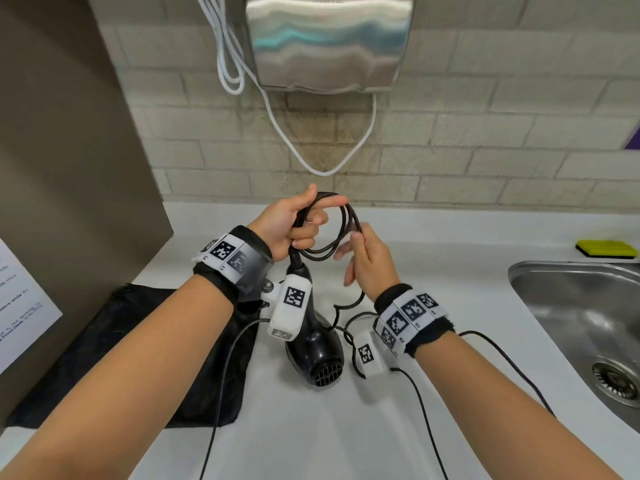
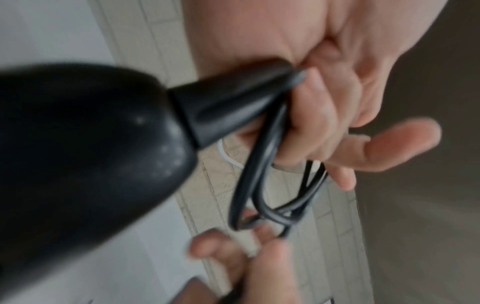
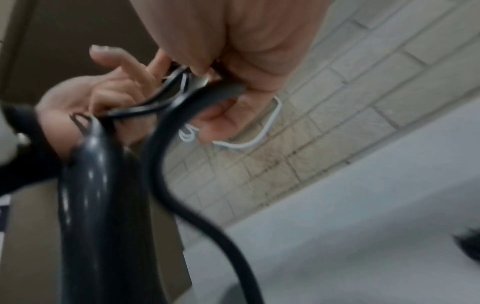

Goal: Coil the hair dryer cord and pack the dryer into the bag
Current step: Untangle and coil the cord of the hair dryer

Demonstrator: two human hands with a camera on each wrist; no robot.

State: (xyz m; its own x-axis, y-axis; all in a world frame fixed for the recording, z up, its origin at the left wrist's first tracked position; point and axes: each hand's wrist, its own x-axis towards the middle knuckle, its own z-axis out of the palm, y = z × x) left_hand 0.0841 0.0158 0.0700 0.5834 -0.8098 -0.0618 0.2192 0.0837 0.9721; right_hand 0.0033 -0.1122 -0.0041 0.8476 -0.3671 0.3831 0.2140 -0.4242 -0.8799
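A black hair dryer (image 1: 313,355) hangs nozzle-down over the white counter, held by its cord end. My left hand (image 1: 298,223) grips the black cord (image 1: 341,233) where several loops gather, index finger stretched out. The loops (image 2: 262,185) hang from those fingers beside the dryer's handle end (image 2: 228,102). My right hand (image 1: 363,258) pinches the cord (image 3: 207,92) at the right side of the loops; more cord (image 3: 187,205) trails down to the counter. A black drawstring bag (image 1: 138,355) lies flat on the counter at the left, under my left forearm.
A steel sink (image 1: 581,327) sits at the right, with a yellow sponge (image 1: 606,249) behind it. A wall-mounted steel hand dryer (image 1: 329,39) with white cables (image 1: 322,168) hangs above. A brown panel (image 1: 69,168) with a paper sheet (image 1: 20,306) stands at the left.
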